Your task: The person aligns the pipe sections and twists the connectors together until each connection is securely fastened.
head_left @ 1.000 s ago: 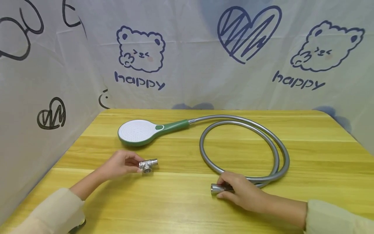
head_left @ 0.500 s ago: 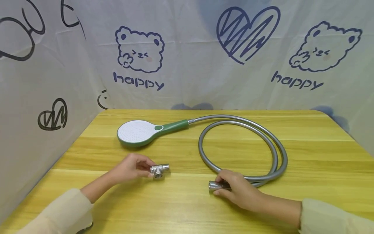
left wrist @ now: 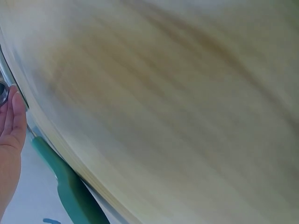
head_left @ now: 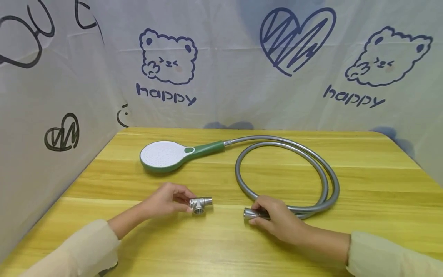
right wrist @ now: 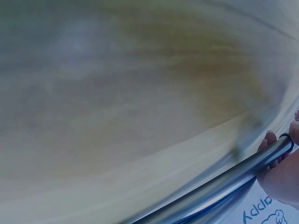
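Observation:
Between thumb and fingers, my left hand (head_left: 167, 201) pinches a small chrome tee fitting (head_left: 199, 205), one round opening facing me and a narrower end pointing right. In the left wrist view only an edge of the fitting (left wrist: 3, 93) shows by the fingertips. My right hand (head_left: 281, 219) grips the grey shower hose (head_left: 335, 188) just behind its flared chrome end nut (head_left: 250, 214), which points left toward the fitting. A gap separates nut and fitting. The hose's other end joins a green-handled shower head (head_left: 164, 154), lying with its white spray face up.
The hose lies in a loop on the yellow wood-grain table (head_left: 166, 246). Behind and to the left hangs a white cloth (head_left: 228, 84) with drawn bears and hearts. A dark object (head_left: 108, 269) shows partly under the left sleeve.
My left hand has carried the tee fitting to the right, closer to the hose end. My right hand has shifted slightly left and away from me with the nut. The shower head stays put.

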`<state>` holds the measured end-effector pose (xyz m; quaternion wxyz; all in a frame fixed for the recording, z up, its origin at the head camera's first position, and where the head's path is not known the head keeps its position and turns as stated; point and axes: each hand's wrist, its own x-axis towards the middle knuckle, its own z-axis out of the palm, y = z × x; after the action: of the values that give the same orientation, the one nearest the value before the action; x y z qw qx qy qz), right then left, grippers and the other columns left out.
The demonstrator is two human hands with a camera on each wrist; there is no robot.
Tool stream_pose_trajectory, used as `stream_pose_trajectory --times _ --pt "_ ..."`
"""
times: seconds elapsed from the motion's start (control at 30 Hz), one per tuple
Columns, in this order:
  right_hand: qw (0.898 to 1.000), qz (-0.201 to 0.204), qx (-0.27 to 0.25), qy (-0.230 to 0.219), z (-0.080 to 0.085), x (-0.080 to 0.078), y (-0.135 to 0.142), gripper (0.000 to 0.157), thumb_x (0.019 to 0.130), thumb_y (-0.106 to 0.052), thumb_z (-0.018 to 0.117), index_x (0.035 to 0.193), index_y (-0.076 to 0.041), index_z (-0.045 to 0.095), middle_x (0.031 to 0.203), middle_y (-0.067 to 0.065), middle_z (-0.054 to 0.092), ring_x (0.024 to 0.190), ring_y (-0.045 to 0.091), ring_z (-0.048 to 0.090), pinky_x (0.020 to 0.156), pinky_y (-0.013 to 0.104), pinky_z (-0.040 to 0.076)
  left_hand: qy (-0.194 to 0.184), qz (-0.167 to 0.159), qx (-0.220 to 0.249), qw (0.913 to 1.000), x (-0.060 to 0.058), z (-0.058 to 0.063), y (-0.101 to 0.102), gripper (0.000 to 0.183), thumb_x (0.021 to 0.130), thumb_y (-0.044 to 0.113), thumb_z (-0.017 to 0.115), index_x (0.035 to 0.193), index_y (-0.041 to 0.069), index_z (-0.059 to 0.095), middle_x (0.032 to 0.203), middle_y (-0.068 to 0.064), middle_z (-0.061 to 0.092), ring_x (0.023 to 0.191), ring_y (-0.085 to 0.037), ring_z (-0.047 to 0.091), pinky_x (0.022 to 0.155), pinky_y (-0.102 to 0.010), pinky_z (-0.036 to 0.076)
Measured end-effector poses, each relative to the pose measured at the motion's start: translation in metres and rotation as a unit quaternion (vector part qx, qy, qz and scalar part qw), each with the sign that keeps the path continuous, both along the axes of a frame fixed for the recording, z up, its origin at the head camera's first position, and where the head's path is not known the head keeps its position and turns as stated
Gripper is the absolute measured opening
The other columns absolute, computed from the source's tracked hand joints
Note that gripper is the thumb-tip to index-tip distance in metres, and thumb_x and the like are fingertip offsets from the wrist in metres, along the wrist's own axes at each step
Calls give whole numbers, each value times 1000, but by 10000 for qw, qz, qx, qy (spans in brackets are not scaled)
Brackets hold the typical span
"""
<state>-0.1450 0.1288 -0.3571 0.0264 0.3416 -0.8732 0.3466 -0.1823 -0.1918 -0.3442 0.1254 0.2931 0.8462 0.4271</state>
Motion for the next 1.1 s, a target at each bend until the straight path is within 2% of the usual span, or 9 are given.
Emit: stream_pose_trajectory --times 0.77,1.1 --pt "9994 201 -71 -284 -1 -3 0 18 82 -21 69 90 -8 62 86 -2 62 74 0 49 61 17 47 -92 -380 66 9992 5 -2 26 25 75 2 72 97 -7 65 96 -18 69 81 -11 66 77 -19 54" --pt "9991 364 -153 -145 -3 -4 1 18 82 -20 69 91 -6 64 87 0 64 76 0 52 63 18 49 -13 -432 110 9990 11 -3 40 25 74 2 73 97 -6 66 98 -18 69 82 -11 66 78 -18 54"
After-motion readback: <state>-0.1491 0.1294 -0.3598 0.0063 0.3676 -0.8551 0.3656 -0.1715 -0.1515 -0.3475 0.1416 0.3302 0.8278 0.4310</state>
